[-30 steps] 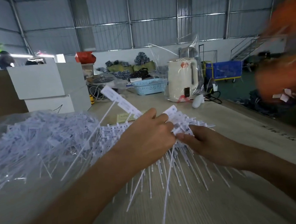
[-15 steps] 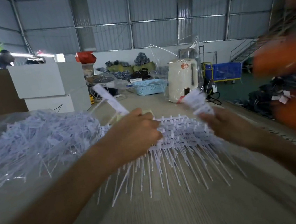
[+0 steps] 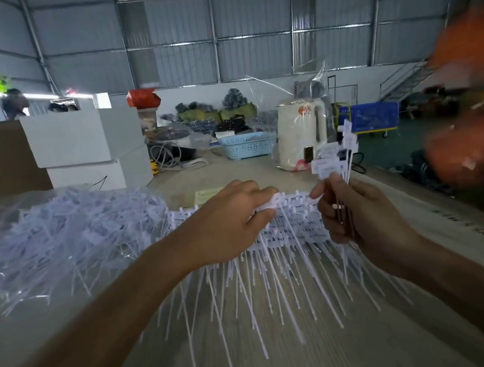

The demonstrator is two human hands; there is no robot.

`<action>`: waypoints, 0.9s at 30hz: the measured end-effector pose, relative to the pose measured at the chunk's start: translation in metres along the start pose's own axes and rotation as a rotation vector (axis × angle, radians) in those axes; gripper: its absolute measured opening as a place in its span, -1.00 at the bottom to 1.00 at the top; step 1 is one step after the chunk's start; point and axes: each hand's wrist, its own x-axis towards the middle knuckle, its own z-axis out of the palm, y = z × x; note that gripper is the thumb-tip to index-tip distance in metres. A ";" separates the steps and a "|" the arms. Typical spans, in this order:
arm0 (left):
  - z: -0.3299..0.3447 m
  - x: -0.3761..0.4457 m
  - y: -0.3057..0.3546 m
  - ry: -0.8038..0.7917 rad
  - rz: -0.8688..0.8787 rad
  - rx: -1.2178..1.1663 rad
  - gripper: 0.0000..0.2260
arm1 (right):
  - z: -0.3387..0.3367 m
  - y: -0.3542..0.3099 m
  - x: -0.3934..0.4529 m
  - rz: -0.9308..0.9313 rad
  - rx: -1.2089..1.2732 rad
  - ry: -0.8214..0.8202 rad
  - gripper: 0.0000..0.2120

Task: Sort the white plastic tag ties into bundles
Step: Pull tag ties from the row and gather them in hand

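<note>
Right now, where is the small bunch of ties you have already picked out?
In the head view, right of centre: the right hand grips the bunch of ties upright, tags up, before the white kettle.

Two hands, two white boxes, one kettle.

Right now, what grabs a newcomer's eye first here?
The flat row of white tag ties at table centre, their tails fanned toward the camera, with the left hand pinching a tie head. The right hand grips a small upright bundle just right of it. A big loose heap of ties lies left.
</note>
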 end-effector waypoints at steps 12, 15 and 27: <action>0.010 -0.055 0.005 0.406 -0.110 -0.224 -0.84 | 0.020 0.000 -0.014 0.124 -0.082 -0.025 -0.75; 0.012 -0.059 0.007 0.399 -0.138 -0.222 -0.83 | 0.023 -0.003 -0.014 0.154 -0.194 -0.051 -0.74; 0.017 -0.063 0.015 0.360 -0.116 -0.172 -0.73 | 0.030 -0.017 -0.017 0.134 -0.131 -0.061 -0.77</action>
